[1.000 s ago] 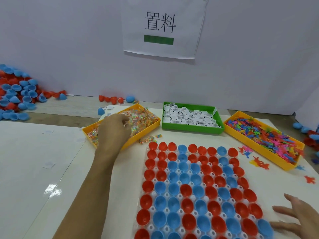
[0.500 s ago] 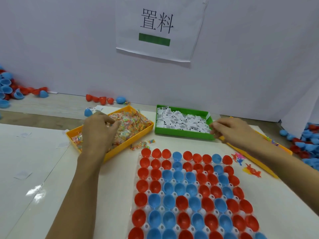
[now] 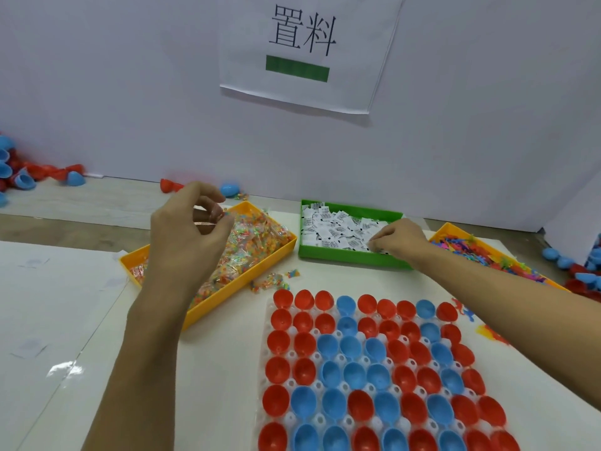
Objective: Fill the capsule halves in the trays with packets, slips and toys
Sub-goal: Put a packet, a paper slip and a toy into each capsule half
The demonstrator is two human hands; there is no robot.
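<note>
- L hand (image 3: 185, 232) raised over the far end of the orange packet bin (image 3: 260, 271); fingers curled, thumb + fingertips pinching a clear packet (image 3: 213, 214) w/ coloured bits inside.
- That bin sits angled at the table's (image 3: 65, 320) far-centre left, full of packets; a few loose ones (image 3: 273, 281) lie on the table just beside its near-right edge.
- R hand (image 3: 398, 242) reaches into the near-right corner of the green bin (image 3: 351, 257); fingers bent down onto the white slips (image 3: 338, 231), tips pinched together. Whether a slip is actually gripped: can't tell.
- Green bin sits far-centre, between the two orange bins.
- 2nd orange bin (image 3: 450, 230), far right, holds multicolour plastic toys (image 3: 471, 250); R forearm crosses in front of it. Some loose toys (image 3: 491, 333) on the table near the tray's right edge.
- Capsule tray (image 3: 292, 418), white, near-centre right; rows of red + blue capsule halves (image 3: 354, 372) sit open side up. All visible halves look unfilled.
- Spare red/blue halves piled at the table's far-left edge (image 3: 19, 177) and far-right edge (image 3: 585, 275); a couple along the back wall behind the packet bin.
- Paper sign (image 3: 305, 50) on the wall, green bar under printed characters.
</note>
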